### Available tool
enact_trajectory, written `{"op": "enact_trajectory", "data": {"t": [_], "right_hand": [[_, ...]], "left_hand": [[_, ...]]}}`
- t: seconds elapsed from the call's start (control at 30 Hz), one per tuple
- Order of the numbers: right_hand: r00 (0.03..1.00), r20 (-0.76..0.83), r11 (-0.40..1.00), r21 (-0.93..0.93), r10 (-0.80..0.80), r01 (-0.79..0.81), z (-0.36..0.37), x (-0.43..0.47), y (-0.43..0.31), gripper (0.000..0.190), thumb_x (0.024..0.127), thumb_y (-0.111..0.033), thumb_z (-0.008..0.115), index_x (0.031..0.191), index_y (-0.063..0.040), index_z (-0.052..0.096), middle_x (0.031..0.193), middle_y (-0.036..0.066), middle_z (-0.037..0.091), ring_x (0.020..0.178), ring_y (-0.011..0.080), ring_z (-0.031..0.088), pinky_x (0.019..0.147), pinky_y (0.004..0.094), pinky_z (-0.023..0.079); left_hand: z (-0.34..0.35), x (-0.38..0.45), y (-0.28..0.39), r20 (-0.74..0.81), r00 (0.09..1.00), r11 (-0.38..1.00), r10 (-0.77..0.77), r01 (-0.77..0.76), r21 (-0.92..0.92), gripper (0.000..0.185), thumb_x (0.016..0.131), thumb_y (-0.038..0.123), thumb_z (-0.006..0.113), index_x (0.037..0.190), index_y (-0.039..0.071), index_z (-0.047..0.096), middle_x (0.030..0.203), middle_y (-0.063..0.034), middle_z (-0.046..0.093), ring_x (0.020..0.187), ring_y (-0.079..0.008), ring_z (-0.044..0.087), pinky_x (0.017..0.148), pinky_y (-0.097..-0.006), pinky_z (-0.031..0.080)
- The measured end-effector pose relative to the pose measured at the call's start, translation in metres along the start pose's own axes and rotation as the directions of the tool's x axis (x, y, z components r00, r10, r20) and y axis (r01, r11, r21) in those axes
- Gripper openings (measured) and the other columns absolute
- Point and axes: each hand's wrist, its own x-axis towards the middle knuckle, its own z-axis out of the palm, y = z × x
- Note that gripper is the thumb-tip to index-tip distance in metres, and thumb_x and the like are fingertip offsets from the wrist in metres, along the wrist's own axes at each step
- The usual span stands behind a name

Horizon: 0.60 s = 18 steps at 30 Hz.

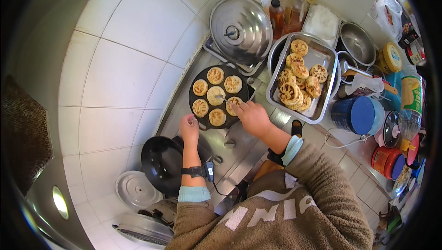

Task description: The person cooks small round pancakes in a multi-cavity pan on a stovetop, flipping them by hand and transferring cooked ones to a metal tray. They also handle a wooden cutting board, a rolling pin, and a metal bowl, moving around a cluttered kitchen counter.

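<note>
A dark round pan [223,67] with shallow wells sits on the stove, holding several round flatbreads with browned, star-like tops. My right hand [251,116] grips a small metal utensil, seemingly a spoon [219,96], whose tip lies on the paler middle flatbread [215,95]. At the pan's lower left edge is my left hand [189,124], its fingers curled; whether anything small is between them cannot be told. Right of the pan, a rectangular steel tray [313,120] carries a pile of browned flatbreads [290,93].
A large steel lid [241,25] stands behind the pan. A black wok [160,162] is at the lower left, near a metal lid [138,189]. Oil bottles [276,17], a blue-lidded tub [357,115] and a red jar [382,160] crowd the right counter.
</note>
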Motion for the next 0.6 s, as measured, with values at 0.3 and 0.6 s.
{"op": "enact_trajectory", "data": {"t": [0.3,0.6], "right_hand": [[0.925,-0.109,0.927,0.134,0.364,-0.349,0.029,0.073,0.018,0.032,0.077,-0.004,0.058,0.109,-0.004,0.059,0.083,0.013,0.065,0.078,0.0341,0.065,0.066,0.0449,0.052],[0.926,0.098,0.931,-0.010,0.365,-0.366,0.043,0.092,0.024,0.022,0.077,-0.008,0.062,0.099,-0.002,0.060,0.078,0.017,0.066,0.078,0.0311,0.067,0.064,0.0403,0.053]], "left_hand": [[0.002,0.062,0.093,0.189,0.955,0.970,0.229,-0.241,0.041,0.023,0.085,0.012,0.067,0.107,0.002,0.066,0.104,-0.0156,0.064,0.097,-0.0314,0.063,0.084,-0.0396,0.051],[0.066,0.116,0.114,0.348,0.919,0.961,0.186,-0.244,0.129,0.029,0.085,0.007,0.066,0.113,0.000,0.061,0.112,-0.0162,0.059,0.096,-0.0294,0.062,0.084,-0.0393,0.052]]}}
